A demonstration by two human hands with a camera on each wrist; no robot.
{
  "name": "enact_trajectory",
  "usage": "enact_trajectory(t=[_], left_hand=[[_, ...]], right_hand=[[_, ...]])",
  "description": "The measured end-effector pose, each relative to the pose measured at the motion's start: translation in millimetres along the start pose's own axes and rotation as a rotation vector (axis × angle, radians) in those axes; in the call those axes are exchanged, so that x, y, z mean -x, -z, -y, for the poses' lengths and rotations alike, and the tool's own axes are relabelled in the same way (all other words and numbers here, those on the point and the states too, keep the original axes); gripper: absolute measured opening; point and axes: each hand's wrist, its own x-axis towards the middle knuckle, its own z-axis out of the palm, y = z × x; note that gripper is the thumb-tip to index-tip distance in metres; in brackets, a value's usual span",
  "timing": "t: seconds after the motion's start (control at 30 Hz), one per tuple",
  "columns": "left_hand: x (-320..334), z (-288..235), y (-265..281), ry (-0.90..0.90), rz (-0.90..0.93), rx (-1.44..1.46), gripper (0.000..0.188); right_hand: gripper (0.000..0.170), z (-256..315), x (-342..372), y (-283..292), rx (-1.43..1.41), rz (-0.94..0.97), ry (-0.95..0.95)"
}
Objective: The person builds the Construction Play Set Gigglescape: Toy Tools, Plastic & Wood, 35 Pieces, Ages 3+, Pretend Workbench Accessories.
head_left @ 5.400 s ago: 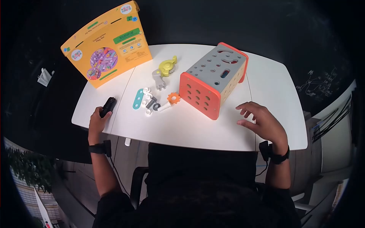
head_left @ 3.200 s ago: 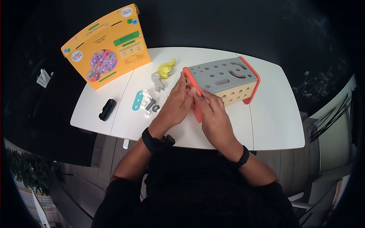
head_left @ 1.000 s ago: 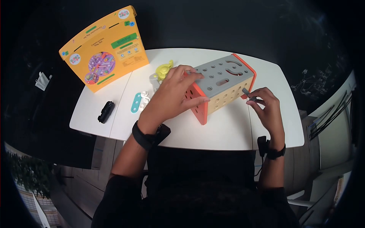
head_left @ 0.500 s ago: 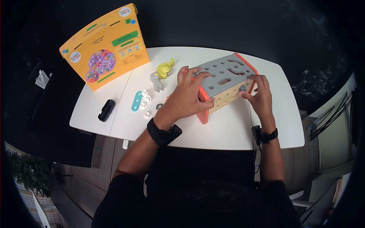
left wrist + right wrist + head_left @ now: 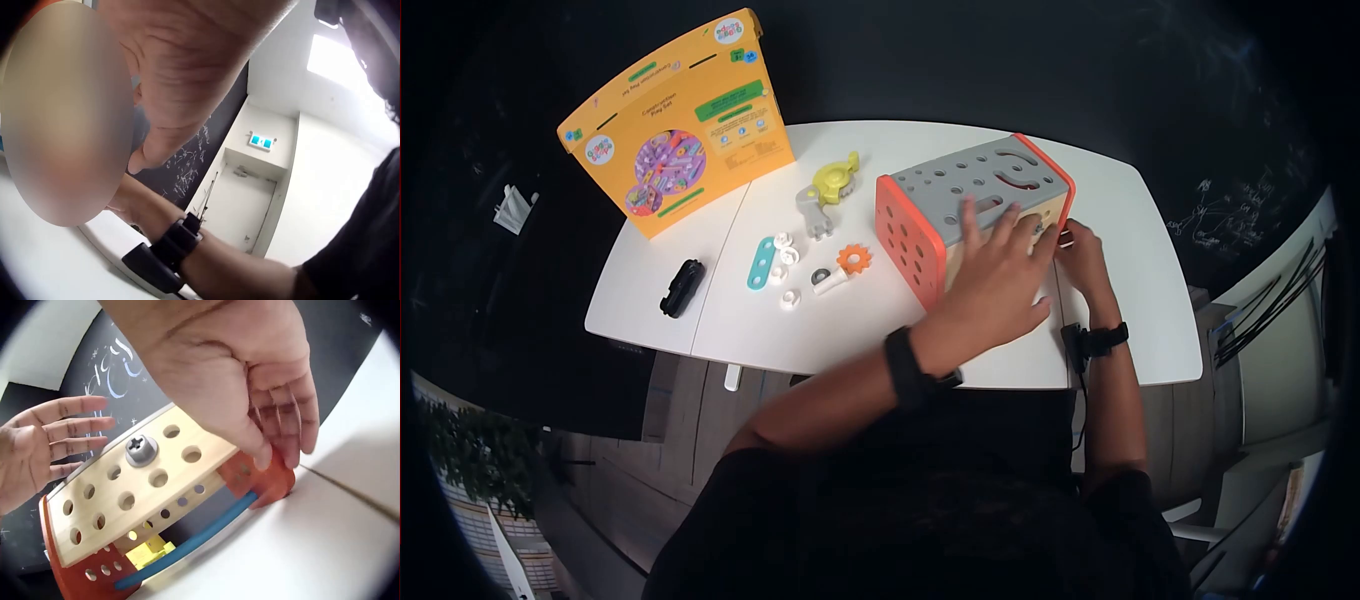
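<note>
A toy workbench [image 5: 928, 205], with a grey top, orange end panels and pale wooden sides full of holes, stands on the table. My left hand [image 5: 995, 285] has its fingers spread across the near side and top edge in the head view; the right wrist view shows those fingers straight. My right hand [image 5: 1085, 262] pinches the lower part of the right end panel [image 5: 275, 478] between thumb and fingers. A grey toy screw [image 5: 142, 451] with a cross-slotted head sits in a hole of the wooden side panel [image 5: 144, 481]. A blurred oval covers much of the left wrist view.
Left of the workbench lie a turquoise strip [image 5: 761, 264], white nuts [image 5: 790, 298], a grey ring [image 5: 821, 276], a white screw [image 5: 832, 283], an orange gear [image 5: 854, 259] and a yellow-grey toy tool [image 5: 832, 185]. A black object [image 5: 683, 288] and a yellow box [image 5: 690, 120] stand farther left.
My left hand has put down the black object. The workbench has been turned, and my right hand has brought the grey screw to its side. Lately the left hand moved right, off the left end.
</note>
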Motion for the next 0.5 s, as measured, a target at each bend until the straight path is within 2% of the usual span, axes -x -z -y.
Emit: enact_trajectory(t=[0.03, 0.1, 0.13, 0.2, 0.23, 0.3, 0.43, 0.5], left_hand=[[-4, -5, -7, 0.001, 0.002, 0.001, 0.078], [-13, -8, -22, -0.01, -0.11, -0.16, 0.088], [-15, -5, -29, -0.013, -0.108, -0.156, 0.088], [-22, 3, -45, 0.038, -0.165, -0.416, 0.088], [-25, 7, -49, 0.038, -0.165, -0.413, 0.088], [-30, 17, -52, 0.049, -0.274, -0.474, 0.086], [-42, 28, -28, 0.038, -0.338, -0.562, 0.09], [-51, 35, -16, 0.041, -0.338, -0.485, 0.091]], right_hand=[[0.034, -3, 0, 0, 0.0, 0.001, -0.002], [0.021, -7, 2, 1, -0.064, 0.011, 0.091], [0.021, -5, 6, 4, -0.062, 0.009, 0.086], [0.021, 9, 17, 14, 0.017, 0.0, 0.124], [0.021, 16, 23, 17, 0.019, 0.0, 0.121], [0.018, 34, 36, 22, 0.048, -0.104, 0.083], [0.016, 71, 56, 34, -0.002, -0.163, 0.09], [0.017, 93, 64, 39, 0.014, -0.289, 0.18]])
